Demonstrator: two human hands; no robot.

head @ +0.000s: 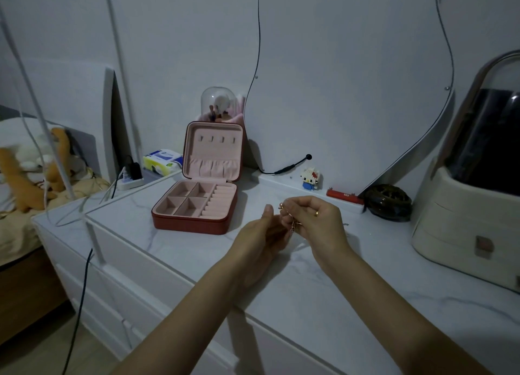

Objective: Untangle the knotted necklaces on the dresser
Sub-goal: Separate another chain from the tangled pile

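A thin gold necklace chain (292,221) with small pinkish beads hangs bunched between my two hands, held above the white marble dresser top (309,276). My right hand (318,220), with a ring on one finger, pinches the chain's upper part between thumb and fingers. My left hand (263,234) is palm-up just left of it, its fingers curled around the lower part of the chain. The knot itself is too small to make out.
An open red jewelry box (197,203) with pink lining stands left of my hands. At the back are a small block figure (309,177), a red case (342,196) and a dark round dish (388,203). A cream cosmetics cabinet (464,225) stands at right. A black cable (81,304) hangs by the drawers.
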